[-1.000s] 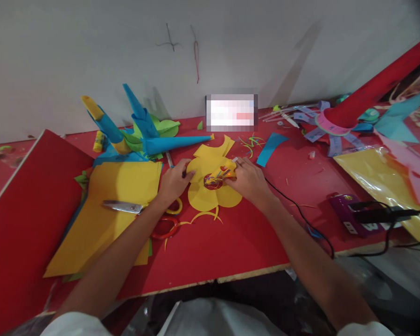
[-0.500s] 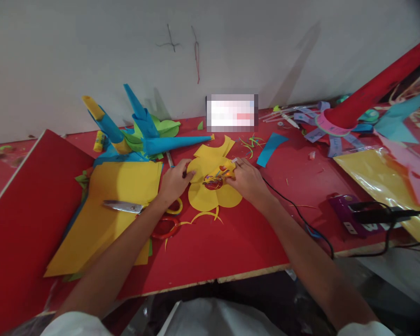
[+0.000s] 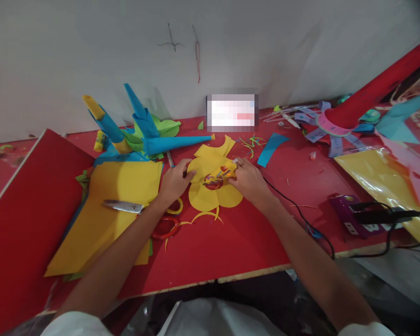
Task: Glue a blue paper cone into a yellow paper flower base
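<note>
Red desk (image 3: pixel 213 252): right hand (image 3: pixel 250 181) grasping glue gun (image 3: pixel 230 166); left hand (image 3: pixel 173 183) at flower (image 3: pixel 208 165), grip unclear. Seemingly gluing; next move calls for steady aim.

Grey wall (image 3: pixel 91 56) behind red tabletop (image 3: pixel 210 252)

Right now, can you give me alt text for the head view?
The left hand touches the left edge of a yellow paper flower on a red table, while the right hand holds a yellow tool over its right side. To the left, scissors lie partly on stacked yellow paper; farther back are rolled blue paper shapes.
</note>
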`<state>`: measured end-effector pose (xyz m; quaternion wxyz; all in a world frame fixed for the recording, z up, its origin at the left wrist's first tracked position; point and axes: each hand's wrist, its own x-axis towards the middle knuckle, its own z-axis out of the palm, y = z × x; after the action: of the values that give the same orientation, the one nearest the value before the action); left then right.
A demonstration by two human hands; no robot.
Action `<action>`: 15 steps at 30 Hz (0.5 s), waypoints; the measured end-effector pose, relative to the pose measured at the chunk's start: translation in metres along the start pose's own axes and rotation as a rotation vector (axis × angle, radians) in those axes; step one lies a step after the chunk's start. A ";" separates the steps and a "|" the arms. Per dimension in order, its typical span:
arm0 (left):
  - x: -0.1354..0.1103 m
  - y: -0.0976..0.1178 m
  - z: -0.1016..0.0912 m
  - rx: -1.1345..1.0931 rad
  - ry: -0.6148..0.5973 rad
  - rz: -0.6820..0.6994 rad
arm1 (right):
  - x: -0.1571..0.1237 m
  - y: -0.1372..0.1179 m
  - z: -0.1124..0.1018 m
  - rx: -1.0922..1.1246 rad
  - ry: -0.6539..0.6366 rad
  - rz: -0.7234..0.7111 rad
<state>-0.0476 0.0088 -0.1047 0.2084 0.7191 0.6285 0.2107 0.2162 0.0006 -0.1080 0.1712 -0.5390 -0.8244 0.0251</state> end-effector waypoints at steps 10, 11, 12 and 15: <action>-0.001 0.000 0.001 -0.022 0.016 0.002 | 0.000 0.001 0.000 -0.025 -0.003 -0.010; -0.001 0.000 0.001 -0.024 0.016 0.003 | 0.001 0.001 0.000 -0.022 -0.006 -0.005; -0.001 0.000 0.001 -0.026 0.016 0.004 | 0.001 0.002 0.000 -0.019 -0.007 -0.003; -0.001 0.000 0.001 -0.028 0.016 0.004 | 0.001 0.002 0.001 -0.009 0.001 -0.004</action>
<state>-0.0470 0.0080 -0.1059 0.2130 0.7156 0.6256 0.2260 0.2175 0.0026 -0.1091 0.1693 -0.5382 -0.8254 0.0205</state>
